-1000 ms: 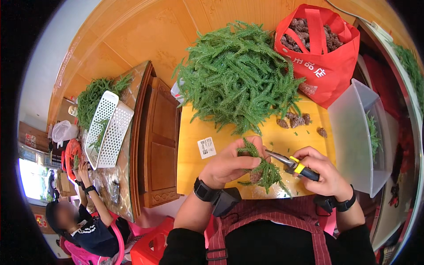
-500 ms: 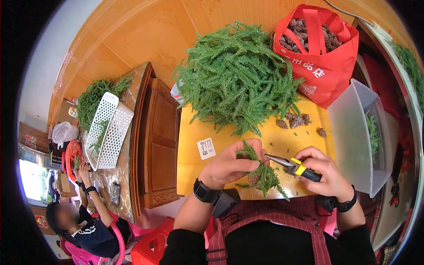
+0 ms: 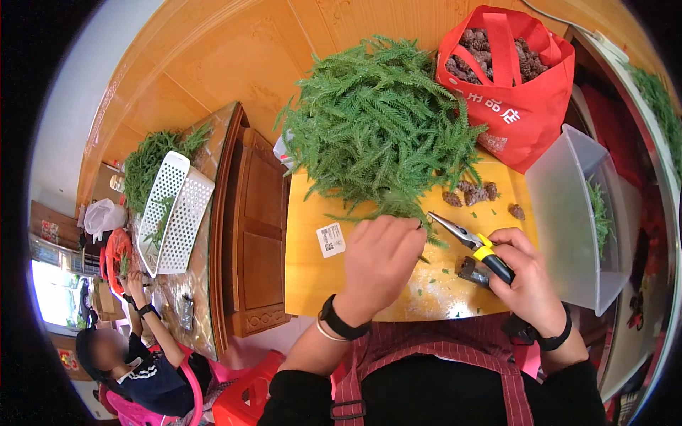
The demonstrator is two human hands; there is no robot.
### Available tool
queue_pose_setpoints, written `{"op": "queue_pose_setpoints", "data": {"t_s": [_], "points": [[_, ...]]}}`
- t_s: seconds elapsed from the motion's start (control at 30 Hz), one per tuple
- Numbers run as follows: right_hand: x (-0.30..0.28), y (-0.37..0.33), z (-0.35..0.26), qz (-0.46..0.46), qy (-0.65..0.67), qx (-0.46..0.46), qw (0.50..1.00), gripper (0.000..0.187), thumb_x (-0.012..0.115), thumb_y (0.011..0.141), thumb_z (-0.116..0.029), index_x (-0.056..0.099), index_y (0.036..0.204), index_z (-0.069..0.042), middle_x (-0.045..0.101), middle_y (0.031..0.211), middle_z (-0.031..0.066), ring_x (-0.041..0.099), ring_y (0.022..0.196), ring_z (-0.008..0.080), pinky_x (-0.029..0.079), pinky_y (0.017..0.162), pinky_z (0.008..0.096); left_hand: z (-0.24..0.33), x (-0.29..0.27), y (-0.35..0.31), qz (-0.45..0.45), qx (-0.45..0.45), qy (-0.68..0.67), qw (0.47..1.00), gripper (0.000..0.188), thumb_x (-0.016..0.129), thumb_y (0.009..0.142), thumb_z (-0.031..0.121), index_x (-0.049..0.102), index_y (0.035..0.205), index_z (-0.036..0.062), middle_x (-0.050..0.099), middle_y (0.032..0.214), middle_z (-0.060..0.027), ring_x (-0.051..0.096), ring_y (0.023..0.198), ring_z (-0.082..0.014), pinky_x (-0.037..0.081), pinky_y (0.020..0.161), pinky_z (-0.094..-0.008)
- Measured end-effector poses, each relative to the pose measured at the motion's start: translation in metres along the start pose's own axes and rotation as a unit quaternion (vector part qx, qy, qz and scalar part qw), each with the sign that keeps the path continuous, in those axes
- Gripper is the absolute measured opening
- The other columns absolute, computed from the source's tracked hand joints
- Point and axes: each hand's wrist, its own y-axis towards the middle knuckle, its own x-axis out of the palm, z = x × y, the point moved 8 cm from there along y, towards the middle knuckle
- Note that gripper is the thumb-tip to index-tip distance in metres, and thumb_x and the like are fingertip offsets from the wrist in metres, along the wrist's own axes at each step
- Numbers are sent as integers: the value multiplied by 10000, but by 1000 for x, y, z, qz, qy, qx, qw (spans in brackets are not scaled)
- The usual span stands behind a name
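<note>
My left hand [image 3: 383,259] is closed, its back toward me, on a green artificial pine sprig [image 3: 406,206]. The sprig's needles show past my fingers and run into the pile behind. A short stem end [image 3: 424,259] pokes out below them. In my right hand [image 3: 524,277] are needle-nose pliers [image 3: 462,234] with yellow and black handles. Their jaw tips point up and left, close beside the sprig; whether they touch it I cannot tell. Beneath the pliers' handles lies a small dark shiny thing [image 3: 472,271] on the yellow table [image 3: 320,284].
A big heap of pine sprigs [image 3: 376,121] covers the table's far side. Several pine cones [image 3: 516,211] lie right of it, near a red bag [image 3: 515,121] of cones. A translucent bin [image 3: 568,220] stands rightmost. At left, a person [image 3: 142,369] works beside a white perforated basket [image 3: 186,227].
My left hand has turned over and moved slightly toward the pile. The cone held with the sprig is now out of sight. The pliers have shifted a little, with their tips higher.
</note>
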Motion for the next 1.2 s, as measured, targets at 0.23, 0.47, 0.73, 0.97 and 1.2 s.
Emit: {"op": "queue_pose_setpoints", "data": {"t_s": [0.23, 0.47, 0.73, 0.97, 1.2], "points": [[0, 1, -2, -43, 40, -1, 998, 180, 565, 669, 30, 579, 848, 20, 512, 992, 150, 533, 908, 294, 427, 790, 320, -32, 13, -6, -24, -206, -294, 933, 212, 633, 728, -38, 585, 927, 15, 582, 842, -44, 571, 780, -143, 446, 711, -258], [15, 0, 11, -126, 159, -7, 979, 260, 574, 664, -37, 600, 922, -27, 493, 1073, 137, 495, 1018, 279, 375, 895, 343, -37, 31, -21, -121, -329, -561, 750, 195, 593, 805, 12, 565, 998, 10, 586, 867, -36, 556, 730, -95, 439, 633, -242], [22, 1, 10, -163, 195, -35, 966, 262, 602, 661, -74, 605, 921, -34, 476, 1106, 137, 471, 1058, 271, 351, 922, 344, -38, 39, -29, -130, -373, -665, 634, 216, 625, 760, 61, 546, 950, -3, 549, 946, -79, 539, 826, -154, 457, 720, -272], [21, 4, 8, -139, 188, -62, 970, 235, 592, 655, -57, 594, 888, -26, 479, 1102, 144, 477, 1043, 274, 359, 915, 351, -35, 47, -36, -140, -380, -723, 559, 208, 618, 761, 78, 544, 943, 10, 527, 985, -82, 529, 883, -178, 408, 822, -308], [19, 3, 8, -112, 172, -77, 976, 200, 595, 642, -32, 591, 841, -11, 511, 1056, 139, 517, 980, 267, 405, 852, 339, -32, 50, -36, -160, -329, -753, 547, 177, 574, 801, 22, 542, 975, 18, 578, 953, -67, 541, 828, -119, 433, 655, -218]]}}
